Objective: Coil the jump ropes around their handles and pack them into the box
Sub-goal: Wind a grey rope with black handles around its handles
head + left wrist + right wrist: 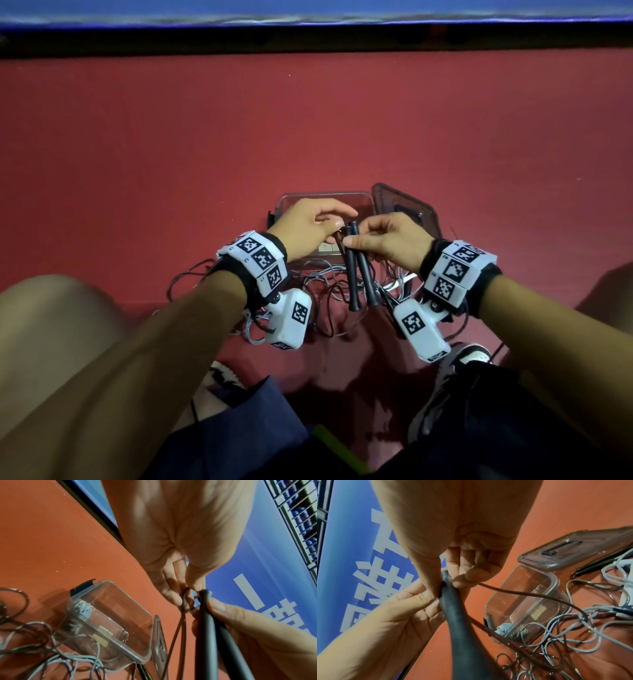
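Two black jump-rope handles (356,270) are held side by side above the red floor. My right hand (358,236) grips them near their upper ends, thumb (240,622) across the handles (214,635). My left hand (342,219) pinches the thin dark rope (183,601) just beside the handle tops. That dark rope (530,595) trails down to a tangle of grey and dark ropes (329,291) on the floor. Behind the hands stands the clear box (322,196), open, with a coiled grey rope (82,609) in one corner.
The box's smoky lid (404,209) lies just right of the box, handle side up. More grey ropes (573,635) and something white (626,595) sprawl in front of it. My knees and shoes (469,353) frame the near floor; a blue banner (308,13) lines the far edge.
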`<state>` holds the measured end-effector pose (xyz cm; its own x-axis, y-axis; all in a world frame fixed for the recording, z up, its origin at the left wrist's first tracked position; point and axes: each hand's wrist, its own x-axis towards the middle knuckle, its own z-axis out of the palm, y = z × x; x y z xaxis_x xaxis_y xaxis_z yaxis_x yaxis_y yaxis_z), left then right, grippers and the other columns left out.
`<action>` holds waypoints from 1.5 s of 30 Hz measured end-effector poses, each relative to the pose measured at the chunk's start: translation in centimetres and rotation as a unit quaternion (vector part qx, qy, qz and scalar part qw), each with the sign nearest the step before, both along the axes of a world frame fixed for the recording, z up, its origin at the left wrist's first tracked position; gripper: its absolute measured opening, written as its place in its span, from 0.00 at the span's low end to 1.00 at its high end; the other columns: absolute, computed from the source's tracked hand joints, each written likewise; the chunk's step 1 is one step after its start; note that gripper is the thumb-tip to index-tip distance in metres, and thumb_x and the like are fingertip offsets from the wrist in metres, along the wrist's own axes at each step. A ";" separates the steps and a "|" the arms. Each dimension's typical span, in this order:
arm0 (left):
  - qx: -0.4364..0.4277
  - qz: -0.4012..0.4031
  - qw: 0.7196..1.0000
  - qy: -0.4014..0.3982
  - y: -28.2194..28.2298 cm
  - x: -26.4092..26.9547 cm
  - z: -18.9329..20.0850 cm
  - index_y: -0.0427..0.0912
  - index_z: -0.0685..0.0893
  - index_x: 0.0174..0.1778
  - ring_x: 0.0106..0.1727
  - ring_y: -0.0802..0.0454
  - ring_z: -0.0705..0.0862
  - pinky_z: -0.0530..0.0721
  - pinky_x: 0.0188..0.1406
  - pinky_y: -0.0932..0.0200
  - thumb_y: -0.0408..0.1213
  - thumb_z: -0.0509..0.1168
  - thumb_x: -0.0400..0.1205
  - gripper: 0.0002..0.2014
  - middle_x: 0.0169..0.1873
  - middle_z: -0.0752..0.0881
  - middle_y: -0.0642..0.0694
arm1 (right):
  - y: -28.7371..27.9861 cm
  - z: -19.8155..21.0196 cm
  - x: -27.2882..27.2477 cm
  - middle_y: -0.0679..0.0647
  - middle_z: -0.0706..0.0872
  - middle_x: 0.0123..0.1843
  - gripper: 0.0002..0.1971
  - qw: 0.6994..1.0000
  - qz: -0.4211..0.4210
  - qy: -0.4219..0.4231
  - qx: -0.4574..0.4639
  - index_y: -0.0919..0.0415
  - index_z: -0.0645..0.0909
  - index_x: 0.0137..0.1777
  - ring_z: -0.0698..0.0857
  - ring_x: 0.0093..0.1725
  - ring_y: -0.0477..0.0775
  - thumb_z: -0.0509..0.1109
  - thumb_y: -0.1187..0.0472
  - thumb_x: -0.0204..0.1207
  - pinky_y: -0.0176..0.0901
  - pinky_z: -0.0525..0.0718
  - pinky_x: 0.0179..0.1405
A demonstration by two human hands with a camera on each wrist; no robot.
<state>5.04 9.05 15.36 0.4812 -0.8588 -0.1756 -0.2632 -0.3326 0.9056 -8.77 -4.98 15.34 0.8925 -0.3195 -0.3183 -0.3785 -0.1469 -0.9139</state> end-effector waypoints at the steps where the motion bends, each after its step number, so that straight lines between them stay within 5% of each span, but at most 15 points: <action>1: 0.000 0.013 1.000 0.010 0.1 0.0 -0.3 0.54 0.89 0.58 0.38 0.61 0.89 0.89 0.48 0.60 0.31 0.63 0.88 0.14 0.44 0.89 0.46 | 0.0 -0.3 0.2 0.53 0.76 0.26 0.14 1.000 0.000 0.001 0.005 0.63 0.82 0.37 0.71 0.25 0.49 0.81 0.56 0.74 0.36 0.70 0.25; 3: 0.005 0.043 0.998 0.036 0.3 -0.1 -1.0 0.50 0.88 0.59 0.43 0.55 0.92 0.90 0.59 0.50 0.32 0.64 0.88 0.11 0.49 0.89 0.36 | -0.1 -0.9 0.7 0.52 0.75 0.24 0.14 1.000 0.000 0.002 0.013 0.62 0.81 0.35 0.70 0.25 0.50 0.80 0.56 0.74 0.39 0.69 0.25; 7: 0.021 0.117 0.991 0.057 0.3 -0.2 -2.5 0.46 0.84 0.49 0.43 0.46 0.93 0.89 0.60 0.36 0.33 0.68 0.86 0.04 0.45 0.87 0.42 | -0.4 -1.5 1.7 0.50 0.73 0.22 0.15 1.000 -0.002 0.000 0.010 0.59 0.80 0.31 0.67 0.24 0.50 0.81 0.56 0.74 0.39 0.66 0.24; 12: 0.014 0.118 0.981 0.155 -0.1 -0.6 -2.7 0.36 0.86 0.56 0.38 0.54 0.89 0.91 0.44 0.62 0.27 0.58 0.90 0.11 0.48 0.88 0.38 | -0.3 -2.6 2.3 0.48 0.80 0.23 0.14 1.000 0.003 -0.005 0.020 0.59 0.80 0.31 0.74 0.23 0.45 0.79 0.63 0.76 0.34 0.73 0.26; 17: 0.030 0.111 0.982 0.152 0.1 -0.6 -3.1 0.33 0.88 0.62 0.42 0.51 0.89 0.92 0.45 0.59 0.35 0.66 0.88 0.12 0.48 0.91 0.35 | -0.2 -3.8 2.3 0.58 0.84 0.31 0.14 1.000 0.022 0.012 -0.008 0.69 0.82 0.36 0.79 0.31 0.53 0.80 0.60 0.75 0.41 0.78 0.35; 20: 0.055 0.094 0.989 0.099 0.4 -0.5 -4.0 0.34 0.88 0.61 0.42 0.51 0.88 0.92 0.51 0.53 0.34 0.69 0.86 0.11 0.49 0.91 0.33 | -0.2 -4.0 1.9 0.57 0.79 0.28 0.19 0.997 0.051 0.035 -0.041 0.75 0.82 0.40 0.74 0.28 0.53 0.78 0.56 0.77 0.36 0.74 0.27; 25: 0.096 0.073 0.993 0.020 0.7 0.1 -4.5 0.52 0.91 0.48 0.37 0.53 0.85 0.90 0.51 0.42 0.38 0.69 0.85 0.06 0.38 0.90 0.43 | -1.0 -5.0 1.5 0.48 0.80 0.25 0.16 0.991 0.024 0.076 -0.110 0.64 0.85 0.37 0.75 0.26 0.46 0.75 0.53 0.80 0.40 0.75 0.32; 29: 0.098 0.120 0.988 -0.006 1.0 0.7 -4.7 0.52 0.90 0.49 0.36 0.59 0.83 0.85 0.46 0.56 0.39 0.70 0.81 0.05 0.30 0.83 0.60 | -1.6 -5.0 1.7 0.59 0.91 0.40 0.07 0.989 0.013 0.073 -0.127 0.58 0.81 0.43 0.89 0.37 0.61 0.77 0.57 0.75 0.54 0.86 0.42; 32: 0.079 0.155 0.985 -0.023 1.2 1.5 -4.5 0.49 0.92 0.50 0.28 0.66 0.77 0.75 0.37 0.64 0.37 0.69 0.81 0.07 0.19 0.79 0.64 | -1.7 -3.9 2.0 0.54 0.90 0.37 0.09 0.990 0.009 0.061 -0.128 0.55 0.78 0.41 0.90 0.38 0.59 0.76 0.63 0.75 0.48 0.84 0.36; 39: -0.009 0.156 0.988 0.001 0.9 2.0 -2.9 0.52 0.92 0.44 0.34 0.50 0.76 0.78 0.35 0.56 0.33 0.68 0.82 0.10 0.34 0.79 0.42 | -1.6 -2.8 1.8 0.50 0.90 0.32 0.17 0.987 0.007 0.059 -0.151 0.56 0.84 0.32 0.83 0.29 0.49 0.74 0.46 0.76 0.44 0.82 0.35; 42: -0.018 0.139 0.990 0.007 0.8 2.0 -2.7 0.48 0.92 0.48 0.34 0.55 0.78 0.80 0.33 0.65 0.33 0.69 0.83 0.07 0.34 0.80 0.44 | -1.8 -2.6 2.0 0.55 0.91 0.33 0.13 0.988 0.009 0.051 -0.143 0.56 0.86 0.32 0.84 0.30 0.55 0.74 0.51 0.76 0.49 0.84 0.37; 45: 0.019 0.083 0.996 0.031 0.9 1.6 -3.5 0.47 0.91 0.49 0.31 0.55 0.78 0.80 0.34 0.62 0.32 0.72 0.82 0.05 0.29 0.81 0.49 | -2.0 -2.8 1.8 0.49 0.87 0.28 0.13 0.986 0.021 0.069 -0.148 0.55 0.84 0.30 0.82 0.28 0.46 0.76 0.53 0.75 0.45 0.82 0.36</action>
